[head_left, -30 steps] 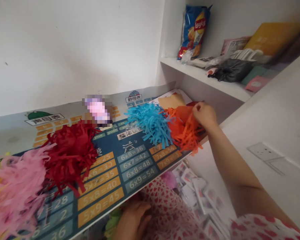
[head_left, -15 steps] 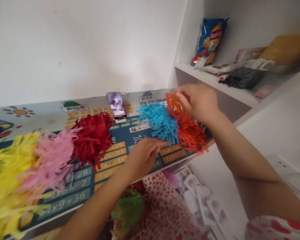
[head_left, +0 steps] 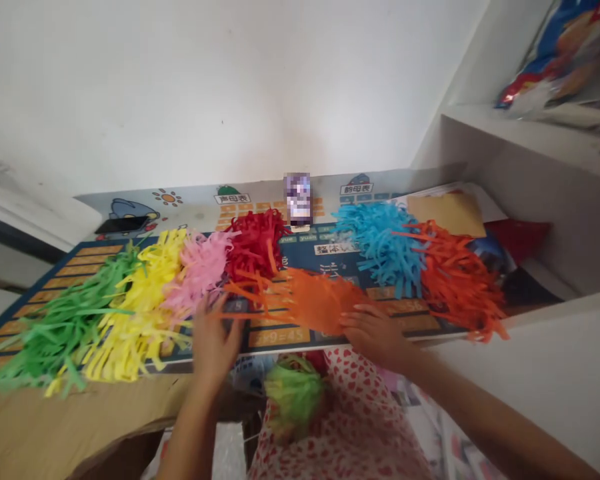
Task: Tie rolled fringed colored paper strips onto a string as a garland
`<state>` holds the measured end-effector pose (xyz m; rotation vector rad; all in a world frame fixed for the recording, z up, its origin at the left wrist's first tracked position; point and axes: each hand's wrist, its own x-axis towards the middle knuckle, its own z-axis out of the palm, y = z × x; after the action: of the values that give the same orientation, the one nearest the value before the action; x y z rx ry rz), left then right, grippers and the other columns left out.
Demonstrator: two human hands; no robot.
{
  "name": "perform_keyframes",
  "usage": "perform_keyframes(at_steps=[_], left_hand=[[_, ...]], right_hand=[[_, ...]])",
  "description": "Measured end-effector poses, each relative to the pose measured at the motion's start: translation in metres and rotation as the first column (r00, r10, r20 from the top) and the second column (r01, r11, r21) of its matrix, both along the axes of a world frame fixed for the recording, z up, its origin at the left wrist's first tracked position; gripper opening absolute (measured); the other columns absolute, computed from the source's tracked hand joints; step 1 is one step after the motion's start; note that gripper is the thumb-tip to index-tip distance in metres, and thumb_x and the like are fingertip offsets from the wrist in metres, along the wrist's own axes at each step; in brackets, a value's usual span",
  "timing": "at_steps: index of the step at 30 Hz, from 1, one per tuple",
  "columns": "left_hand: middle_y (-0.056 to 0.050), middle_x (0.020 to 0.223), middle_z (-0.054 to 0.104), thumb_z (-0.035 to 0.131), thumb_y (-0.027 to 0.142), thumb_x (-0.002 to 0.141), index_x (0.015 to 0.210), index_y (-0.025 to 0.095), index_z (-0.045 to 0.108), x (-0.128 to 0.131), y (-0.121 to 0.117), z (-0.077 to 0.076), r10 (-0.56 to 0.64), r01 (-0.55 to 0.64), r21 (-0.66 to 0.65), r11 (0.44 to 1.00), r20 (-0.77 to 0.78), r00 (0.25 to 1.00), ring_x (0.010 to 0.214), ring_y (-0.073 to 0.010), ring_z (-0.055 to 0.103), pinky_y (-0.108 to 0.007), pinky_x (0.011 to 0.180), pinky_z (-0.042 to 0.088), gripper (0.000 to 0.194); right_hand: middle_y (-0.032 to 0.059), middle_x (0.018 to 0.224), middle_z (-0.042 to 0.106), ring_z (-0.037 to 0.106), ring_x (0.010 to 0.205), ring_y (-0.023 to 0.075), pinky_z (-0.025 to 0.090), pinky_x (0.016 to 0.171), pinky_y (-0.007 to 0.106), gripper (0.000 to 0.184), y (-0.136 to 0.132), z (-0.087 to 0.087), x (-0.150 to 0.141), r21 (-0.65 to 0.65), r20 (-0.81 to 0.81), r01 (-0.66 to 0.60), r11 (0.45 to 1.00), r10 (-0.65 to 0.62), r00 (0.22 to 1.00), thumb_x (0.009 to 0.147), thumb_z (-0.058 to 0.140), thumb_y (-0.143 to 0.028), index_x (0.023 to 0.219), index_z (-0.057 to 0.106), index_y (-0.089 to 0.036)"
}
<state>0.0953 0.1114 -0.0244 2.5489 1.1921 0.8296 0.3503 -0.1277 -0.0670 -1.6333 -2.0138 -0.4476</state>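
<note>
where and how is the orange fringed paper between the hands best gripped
Probably best by the broad, uncut part of the orange fringed paper, from the right, where the right hand touches it. That part looks whole, while the loose strips splay out mostly toward the left hand and would likely bend or slip if pinched.

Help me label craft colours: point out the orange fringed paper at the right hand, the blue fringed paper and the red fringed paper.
Orange fringed paper (head_left: 314, 300): head view, on its solid part.
Blue fringed paper (head_left: 386, 243): head view, amid its strips.
Red fringed paper (head_left: 255, 245): head view, amid its strips.
</note>
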Motion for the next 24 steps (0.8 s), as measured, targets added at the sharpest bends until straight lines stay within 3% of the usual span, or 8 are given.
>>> perform_keyframes(at_steps=[2, 4, 6, 8, 12, 17, 21, 24], left_hand=[[-0.02, 0.133, 0.05, 0.052, 0.033, 0.086, 0.1, 0.015, 0.061, -0.03, -0.008, -0.003, 0.213, -0.211, 0.105, 0.972, -0.003, 0.977, 0.132, -0.0409, 0.04, -0.064, 0.107, 0.032, 0.024], [-0.018, 0.129, 0.053, 0.056, 0.03, 0.084, 0.097, 0.017, 0.06, -0.032, -0.03, -0.003, 0.176, -0.203, 0.216, 0.955, 0.135, 0.975, 0.131, -0.0377, 0.043, -0.06, 0.109, 0.032, 0.018], [-0.012, 0.122, 0.06, 0.057, 0.027, 0.084, 0.105, 0.022, 0.059, -0.008, -0.058, -0.002, -0.225, 0.203, 0.215, 0.955, 0.084, 0.971, 0.126, -0.0305, 0.05, -0.053, 0.109, 0.037, 0.021], [-0.01, 0.13, 0.061, 0.055, 0.028, 0.086, 0.126, 0.025, 0.053, 0.032, -0.081, -0.003, -0.648, 0.65, -0.018, 0.76, -0.105, 0.754, 0.129, -0.0271, 0.05, -0.049, 0.113, 0.034, 0.04], [-0.017, 0.142, 0.053, 0.065, 0.044, 0.082, 0.144, 0.018, 0.038, 0.1, -0.083, -0.007, -0.799, 0.75, -0.278, 0.601, -0.175, 0.575, 0.134, -0.0304, 0.046, -0.052, 0.118, 0.022, 0.073], [-0.021, 0.158, 0.027, 0.063, 0.076, 0.069, 0.153, 0.022, 0.026, 0.1, -0.043, -0.007, -0.62, 0.552, -0.281, 0.785, -0.363, 0.696, 0.146, -0.0465, 0.016, -0.07, 0.112, 0.004, 0.107], [-0.023, 0.156, 0.031, 0.052, 0.072, 0.08, 0.149, 0.017, 0.035, 0.062, -0.042, 0.005, -0.284, 0.252, -0.134, 0.958, -0.363, 0.887, 0.141, -0.0469, 0.028, -0.068, 0.107, 0.022, 0.09], [-0.02, 0.147, 0.048, 0.057, 0.06, 0.084, 0.144, 0.018, 0.043, 0.054, -0.061, 0.009, -0.385, 0.388, -0.047, 0.92, -0.282, 0.879, 0.132, -0.0383, 0.045, -0.057, 0.109, 0.029, 0.075]], right_hand=[[0.0057, 0.109, 0.074, 0.068, 0.102, 0.0151, 0.047, 0.102, 0.04, 0.014, -0.003, -0.009, 0.0, -0.024, -0.055, 0.025, 0.999, -0.026, 0.998, 0.092, 0.05, -0.015, 0.093, 0.063, -0.021], [0.0066, 0.108, 0.074, 0.069, 0.102, 0.0151, 0.048, 0.102, 0.04, 0.013, -0.005, -0.008, 0.0, -0.022, -0.076, 0.029, 0.999, -0.03, 0.997, 0.092, 0.051, -0.016, 0.093, 0.063, -0.022], [0.0067, 0.108, 0.074, 0.069, 0.101, 0.0147, 0.048, 0.101, 0.039, 0.013, -0.006, -0.001, -0.001, -0.006, -0.079, 0.017, 1.0, -0.018, 0.997, 0.093, 0.051, -0.017, 0.094, 0.062, -0.022], [0.0067, 0.108, 0.074, 0.069, 0.101, 0.0141, 0.048, 0.1, 0.038, 0.012, -0.005, 0.007, -0.003, 0.009, -0.076, -0.001, 1.0, 0.002, 0.997, 0.093, 0.051, -0.017, 0.096, 0.062, -0.022], [0.0059, 0.109, 0.073, 0.069, 0.101, 0.0136, 0.046, 0.102, 0.038, 0.012, -0.009, 0.014, -0.005, 0.025, -0.079, -0.016, 1.0, 0.018, 0.997, 0.09, 0.052, -0.014, 0.098, 0.058, -0.022], [0.0053, 0.11, 0.073, 0.068, 0.101, 0.0136, 0.046, 0.102, 0.038, 0.011, -0.017, 0.004, -0.003, 0.011, -0.107, 0.031, 0.999, -0.03, 0.994, 0.091, 0.053, -0.015, 0.098, 0.058, -0.022], [0.0052, 0.109, 0.074, 0.069, 0.099, 0.0141, 0.047, 0.1, 0.038, 0.011, -0.013, -0.002, -0.004, -0.011, -0.142, 0.053, 0.999, -0.054, 0.988, 0.092, 0.052, -0.015, 0.097, 0.059, -0.022], [0.0038, 0.107, 0.074, 0.069, 0.099, 0.0137, 0.047, 0.1, 0.038, 0.012, -0.007, 0.001, -0.004, 0.02, -0.149, 0.022, 1.0, -0.019, 0.989, 0.091, 0.053, -0.014, 0.098, 0.059, -0.022]])
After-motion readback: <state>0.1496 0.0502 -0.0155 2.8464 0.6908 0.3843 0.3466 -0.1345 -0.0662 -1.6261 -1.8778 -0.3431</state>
